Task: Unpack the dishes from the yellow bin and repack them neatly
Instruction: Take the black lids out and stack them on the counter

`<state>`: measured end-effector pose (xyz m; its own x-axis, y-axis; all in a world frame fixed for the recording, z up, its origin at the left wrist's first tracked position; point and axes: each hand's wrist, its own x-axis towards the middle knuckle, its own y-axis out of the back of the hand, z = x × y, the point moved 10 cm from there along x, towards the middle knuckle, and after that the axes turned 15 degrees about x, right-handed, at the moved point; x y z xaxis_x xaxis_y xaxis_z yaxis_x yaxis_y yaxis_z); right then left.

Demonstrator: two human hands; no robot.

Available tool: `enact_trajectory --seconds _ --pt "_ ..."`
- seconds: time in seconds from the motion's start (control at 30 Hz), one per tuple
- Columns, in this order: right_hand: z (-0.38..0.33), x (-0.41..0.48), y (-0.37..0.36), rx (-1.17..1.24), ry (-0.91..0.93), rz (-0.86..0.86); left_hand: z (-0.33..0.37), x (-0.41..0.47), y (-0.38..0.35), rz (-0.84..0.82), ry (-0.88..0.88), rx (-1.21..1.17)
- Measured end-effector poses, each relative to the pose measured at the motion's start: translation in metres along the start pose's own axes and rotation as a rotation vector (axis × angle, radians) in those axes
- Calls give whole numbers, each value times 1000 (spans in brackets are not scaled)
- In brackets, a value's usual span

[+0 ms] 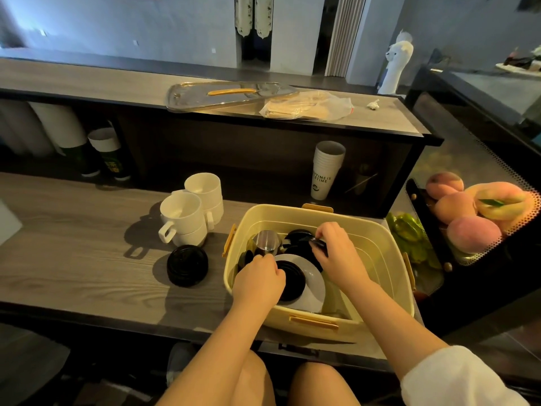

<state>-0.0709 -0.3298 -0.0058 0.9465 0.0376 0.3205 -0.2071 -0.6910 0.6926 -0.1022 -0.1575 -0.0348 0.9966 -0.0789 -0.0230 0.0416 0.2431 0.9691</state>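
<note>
The yellow bin (380,244) stands on the wooden counter at the right. Both my hands reach into it. My left hand (259,281) curls over the edge of a black saucer (292,281) that lies on a white plate (314,284). My right hand (336,250) grips a black dish (319,245) above more black dishes (298,235) at the back. A steel cup (266,241) stands at the bin's left side. Outside the bin, white mugs (190,212) sit in two stacks, with a stack of black saucers (187,265) in front of them.
Bare counter (73,244) stretches left of the mugs. A stack of paper cups (326,171) stands behind the bin. A mesh basket of peaches (468,212) and green items (409,235) sit to the right. A raised shelf carries a metal tray (222,95) and a plastic bag (307,108).
</note>
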Motion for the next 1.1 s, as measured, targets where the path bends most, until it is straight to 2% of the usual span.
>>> enact_trajectory --seconds 0.1,0.17,0.4,0.5,0.63,0.73,0.93,1.1 --pt "-14 -2 -1 -9 101 13 0 0 0 -4 1 -6" --pt "-17 -2 -5 -98 155 4 0 0 0 -5 1 -10" --pt "-6 13 -8 -346 129 -13 0 -1 1 -8 -2 -9" --pt "10 8 -21 -343 55 -119 1 -1 1 -14 -4 -4" --pt "43 -5 -47 -35 -245 -265 2 -2 2 -21 -8 0" --pt "60 -4 -52 104 -410 -245 2 -1 1 -30 -6 3" --pt "78 2 -51 71 -482 -158 1 -1 1 -19 0 5" --pt "74 6 -34 -20 -458 -132 1 -1 0 -7 -2 7"
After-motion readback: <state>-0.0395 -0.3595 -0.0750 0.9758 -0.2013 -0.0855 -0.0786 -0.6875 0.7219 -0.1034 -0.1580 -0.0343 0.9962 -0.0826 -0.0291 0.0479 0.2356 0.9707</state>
